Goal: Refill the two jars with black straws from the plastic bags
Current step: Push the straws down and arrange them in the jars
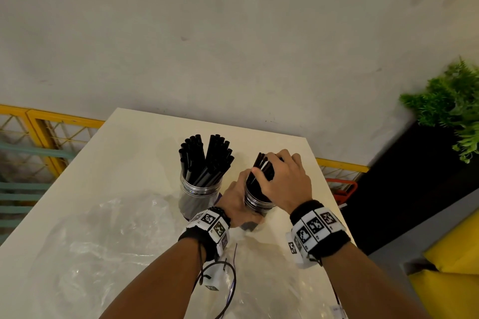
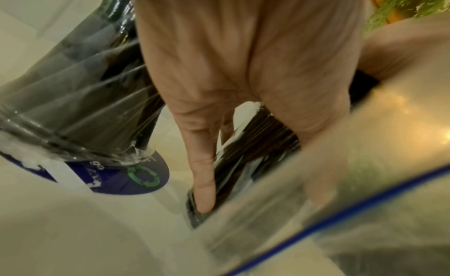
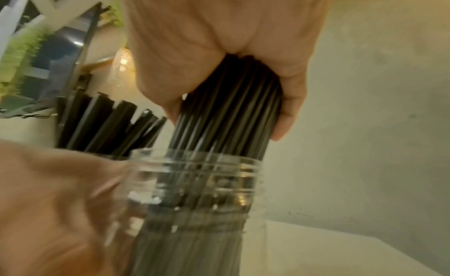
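Observation:
Two clear jars stand on the white table. The left jar is packed with black straws that fan outward. My left hand wraps around the side of the right jar, its fingers lying along the wall. From above, my right hand grips a tight bundle of black straws whose lower ends stand inside this jar. Crumpled clear plastic bags lie on the near part of the table.
Another clear bag lies under my forearms, and its blue-striped edge is close to the left wrist. A yellow railing runs behind the table on the left. A green plant in a black planter stands right.

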Available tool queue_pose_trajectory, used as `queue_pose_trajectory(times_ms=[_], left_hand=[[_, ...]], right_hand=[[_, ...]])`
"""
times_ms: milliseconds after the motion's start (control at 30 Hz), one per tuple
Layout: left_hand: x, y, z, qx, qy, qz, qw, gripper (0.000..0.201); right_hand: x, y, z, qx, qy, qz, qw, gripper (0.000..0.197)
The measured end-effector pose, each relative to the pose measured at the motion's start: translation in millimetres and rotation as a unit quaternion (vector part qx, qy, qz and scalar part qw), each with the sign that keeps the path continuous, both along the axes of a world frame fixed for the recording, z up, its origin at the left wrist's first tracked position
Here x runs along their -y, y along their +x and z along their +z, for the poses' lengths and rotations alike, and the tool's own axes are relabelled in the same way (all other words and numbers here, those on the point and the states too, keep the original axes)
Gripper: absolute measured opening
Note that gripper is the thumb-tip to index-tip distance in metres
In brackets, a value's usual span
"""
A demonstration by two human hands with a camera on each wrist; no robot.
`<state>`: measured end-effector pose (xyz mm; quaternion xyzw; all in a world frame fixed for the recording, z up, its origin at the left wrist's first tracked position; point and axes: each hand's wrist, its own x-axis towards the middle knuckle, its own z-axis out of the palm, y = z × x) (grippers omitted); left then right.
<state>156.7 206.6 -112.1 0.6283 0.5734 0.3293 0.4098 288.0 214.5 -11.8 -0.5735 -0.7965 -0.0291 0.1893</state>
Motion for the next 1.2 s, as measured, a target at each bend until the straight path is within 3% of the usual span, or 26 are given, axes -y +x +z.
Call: queue_pose_trajectory(times_ms=[167, 267, 333, 467, 533, 600, 667, 700, 767, 900, 1200], left_hand=[[2.1, 0.5, 0.2, 0.005, 0.003, 0.005, 1.0, 0.122], [2.4, -0.5, 1.9, -0.002, 0.002, 0.003, 1.0, 0.123], [2.3, -0.5, 3.8, -0.005, 0.005, -0.002, 1.0, 0.124], [4.1, 0.1, 3.9, 0.0, 0.003, -0.003, 1.0, 0.121], [3.7, 0.1, 4.2, -0.001, -0.001, -0.001, 1.0, 0.121], [2.9, 0.3, 3.7, -0.008, -0.004, -0.002, 1.0, 0.122], [2.5, 0.6, 3.4, -0.016, -0.006, -0.005, 1.0, 0.124], [2.8, 0.6, 4.2, -0.015, -0.006, -0.004, 1.0, 0.124], [2.8, 0.7, 4.8, -0.012, -0.01, -0.006, 1.0, 0.124], [4.0, 1.1, 5.4, -0.003, -0.007, -0.006, 1.0, 0.122], [4.9, 0.3, 6.5, -0.01, -0.01, -0.008, 1.0, 0.121]], right_hand=[[-21.9, 13.0, 11.1, -0.158, -0.043, 0.076, 0.984, 0.015], [-26.4, 22.9, 13.6, -0.112, -0.107, 0.133, 0.979, 0.009], [-28.5, 27.6, 18.8, -0.106, -0.138, 0.127, 0.977, 0.018], [-22.1, 25.6, 36.0, -0.213, -0.102, 0.085, 0.968, 0.047], [-13.4, 14.0, 38.6, -0.162, -0.058, 0.076, 0.982, 0.052], [-5.1, -0.7, 33.2, -0.014, -0.041, 0.063, 0.997, 0.059], [-5.7, -8.8, 19.7, 0.116, -0.062, 0.029, 0.991, 0.058], [-8.8, -9.4, 15.9, 0.141, -0.076, 0.005, 0.987, 0.054], [-17.0, -6.4, 14.2, 0.115, -0.074, -0.024, 0.99, 0.04], [-25.9, 3.7, 14.6, 0.033, -0.025, 0.024, 0.999, 0.03], [-31.8, 7.3, 15.3, 0.057, -0.057, 0.074, 0.994, 0.025]])
